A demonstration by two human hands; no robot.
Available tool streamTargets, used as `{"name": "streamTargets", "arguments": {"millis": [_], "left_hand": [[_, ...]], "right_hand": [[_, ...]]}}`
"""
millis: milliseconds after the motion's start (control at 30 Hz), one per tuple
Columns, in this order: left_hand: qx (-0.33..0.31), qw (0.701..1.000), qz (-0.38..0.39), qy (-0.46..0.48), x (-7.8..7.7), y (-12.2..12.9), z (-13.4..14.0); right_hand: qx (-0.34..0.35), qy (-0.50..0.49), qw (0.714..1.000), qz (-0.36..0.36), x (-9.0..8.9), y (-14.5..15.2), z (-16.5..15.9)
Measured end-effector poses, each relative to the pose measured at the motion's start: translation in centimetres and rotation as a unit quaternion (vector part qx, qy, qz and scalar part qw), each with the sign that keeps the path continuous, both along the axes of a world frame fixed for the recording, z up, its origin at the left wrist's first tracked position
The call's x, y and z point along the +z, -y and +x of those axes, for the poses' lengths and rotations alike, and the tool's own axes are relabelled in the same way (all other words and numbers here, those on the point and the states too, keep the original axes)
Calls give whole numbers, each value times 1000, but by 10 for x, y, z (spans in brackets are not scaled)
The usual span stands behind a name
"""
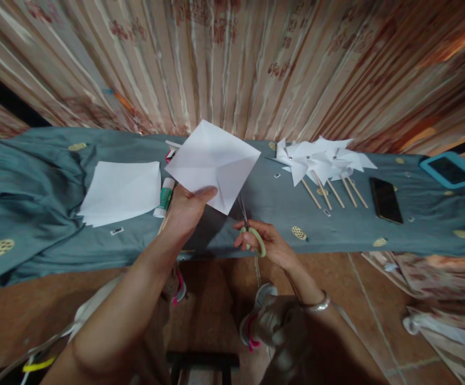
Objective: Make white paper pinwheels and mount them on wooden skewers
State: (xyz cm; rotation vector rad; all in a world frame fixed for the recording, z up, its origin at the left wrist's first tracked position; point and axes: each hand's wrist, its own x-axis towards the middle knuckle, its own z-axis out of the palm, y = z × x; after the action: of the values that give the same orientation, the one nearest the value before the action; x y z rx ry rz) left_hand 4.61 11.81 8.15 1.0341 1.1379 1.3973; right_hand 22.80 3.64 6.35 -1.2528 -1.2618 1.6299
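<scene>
My left hand (pixel 194 206) pinches a square white sheet of paper (pixel 212 158) by its near edge, thumb on top. The sheet is held above the cloth, turned cornerwise, with faint creases meeting near its middle. In my right hand (pixel 270 240) is a pair of scissors (pixel 252 235) with pale green handles, fingers through the loops. Their blades point away from me, close to the right side of the paper's near corner; whether they touch it I cannot tell. Beneath and beside my left hand stands a green-and-white glue stick (pixel 164 198), lying tilted.
A stack of white paper (pixel 122 187) lies at left. Several paper pinwheels (pixel 320 158) on wooden sticks lie at right, beside a black phone (pixel 386 200) and a blue-framed device (pixel 452 169). A blue-grey cloth (pixel 224 235) covers the narrow table; a curtain (pixel 232 69) hangs behind.
</scene>
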Motion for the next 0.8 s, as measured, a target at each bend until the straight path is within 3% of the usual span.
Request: {"name": "streamTargets", "arguments": {"millis": [67,133,233,300,467,600,700,800], "left_hand": [[15,1000,-6,7,1,-2,-4],[4,1000,-19,0,0,-1,-5],[-58,997,-39,-37,-2,5,-3],[-98,991,-49,-79,-6,11,1],[-191,962,-54,-189,-15,21,7],[-221,952,-70,-201,-14,23,7],[-219,959,-103,-150,-6,21,6],[-227,963,-145,-12,4,21,8]], "right_hand": [[-26,10,1000,8,-1,-2,12],[-95,14,995,32,-2,-7,24],[-226,-11,972,56,-3,-16,38],[-275,-39,958,65,-2,-22,44],[-275,-47,958,71,3,-28,49],[-233,-16,971,51,5,-26,48],[-228,-26,972,41,4,-26,46],[-284,-71,955,35,1,-30,41]]}}
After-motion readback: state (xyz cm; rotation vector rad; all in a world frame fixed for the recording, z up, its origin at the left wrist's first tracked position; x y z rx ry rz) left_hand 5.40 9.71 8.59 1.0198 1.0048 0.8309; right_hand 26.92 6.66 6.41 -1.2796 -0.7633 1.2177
